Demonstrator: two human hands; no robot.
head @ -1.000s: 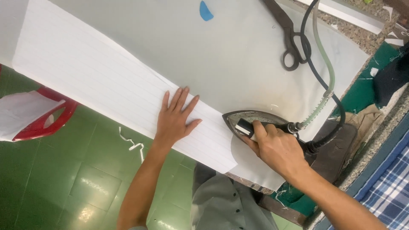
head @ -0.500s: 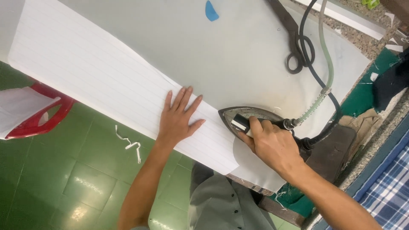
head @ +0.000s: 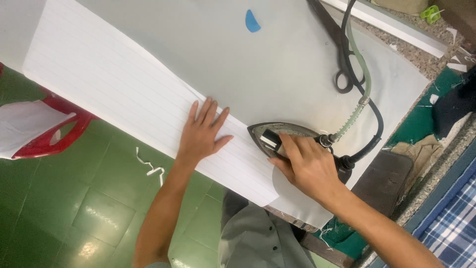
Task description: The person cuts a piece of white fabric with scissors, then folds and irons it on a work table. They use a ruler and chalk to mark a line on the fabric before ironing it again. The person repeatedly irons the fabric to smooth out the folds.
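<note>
A long white strip of lined fabric lies along the near edge of a pale grey pressing surface. My left hand rests flat on the strip, fingers spread. My right hand grips the handle of a dark metal steam iron, whose tip touches the strip's right end, just right of my left hand. A black cord and a pale green hose run from the back of the iron up across the surface.
Large dark scissors and a blue chalk piece lie farther back on the surface. A dark iron rest pad sits at the right. A red plastic stool with white cloth stands on the green tiled floor at left.
The iron and my right hand have slid left toward my left hand, off the dark pad. The hose has swung with them. My left hand stays flat on the strip.
</note>
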